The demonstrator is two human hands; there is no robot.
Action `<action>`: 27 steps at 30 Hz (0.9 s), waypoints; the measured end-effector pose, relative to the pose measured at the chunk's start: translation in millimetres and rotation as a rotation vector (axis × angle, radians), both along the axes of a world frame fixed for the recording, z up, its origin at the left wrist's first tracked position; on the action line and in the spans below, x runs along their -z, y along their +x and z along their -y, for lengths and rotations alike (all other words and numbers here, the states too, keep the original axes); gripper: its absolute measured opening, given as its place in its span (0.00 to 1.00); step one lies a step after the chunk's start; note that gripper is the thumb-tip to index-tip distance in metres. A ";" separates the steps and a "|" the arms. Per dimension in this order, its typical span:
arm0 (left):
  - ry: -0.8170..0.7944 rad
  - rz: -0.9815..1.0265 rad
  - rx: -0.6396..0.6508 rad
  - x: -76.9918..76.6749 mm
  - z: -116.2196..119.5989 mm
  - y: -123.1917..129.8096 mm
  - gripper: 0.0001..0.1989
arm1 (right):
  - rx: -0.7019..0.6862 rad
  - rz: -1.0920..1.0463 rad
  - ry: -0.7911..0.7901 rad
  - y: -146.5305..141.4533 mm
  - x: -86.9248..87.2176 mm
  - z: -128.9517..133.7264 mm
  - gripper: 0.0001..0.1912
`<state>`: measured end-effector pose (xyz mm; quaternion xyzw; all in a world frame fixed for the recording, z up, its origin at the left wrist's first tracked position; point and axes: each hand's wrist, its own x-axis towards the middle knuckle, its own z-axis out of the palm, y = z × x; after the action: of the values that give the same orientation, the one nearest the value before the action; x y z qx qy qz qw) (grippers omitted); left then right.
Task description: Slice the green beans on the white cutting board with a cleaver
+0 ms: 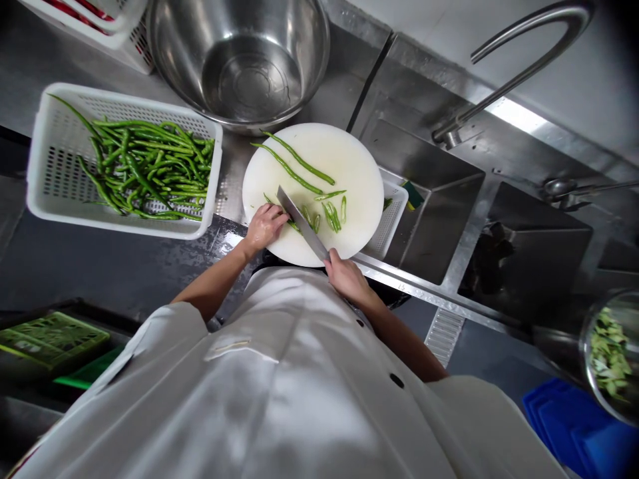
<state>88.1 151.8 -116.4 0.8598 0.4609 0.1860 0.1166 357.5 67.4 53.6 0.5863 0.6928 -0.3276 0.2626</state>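
My right hand (345,274) is closed round the handle of a knife (305,226), whose broad blade slants up and left over a round white cutting board (359,166). Close beside the blade, my left hand (267,226) presses a green chili pepper (292,226) down on the board, its fingers curled; the hand hides most of that pepper. Cut green pieces (331,217) lie to the right of the blade. Two long whole peppers (294,166) rest higher on the board.
A white perforated basket (44,166) of long green peppers stands at left, with a large steel bowl (249,73) behind the board. Right of the board are a sink (424,226), holding a white basket (392,223), and a curved faucet (529,73). A red-filled basket (114,43) sits at upper left.
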 end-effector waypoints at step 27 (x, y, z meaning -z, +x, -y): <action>0.126 0.125 -0.291 -3.7 -5.9 -43.8 0.11 | 0.064 -0.136 0.087 -33.9 34.8 -29.5 0.24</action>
<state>44.3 157.7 -112.7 0.7762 0.5600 0.2827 0.0629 323.5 96.9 18.8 0.5954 0.7035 -0.3446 0.1784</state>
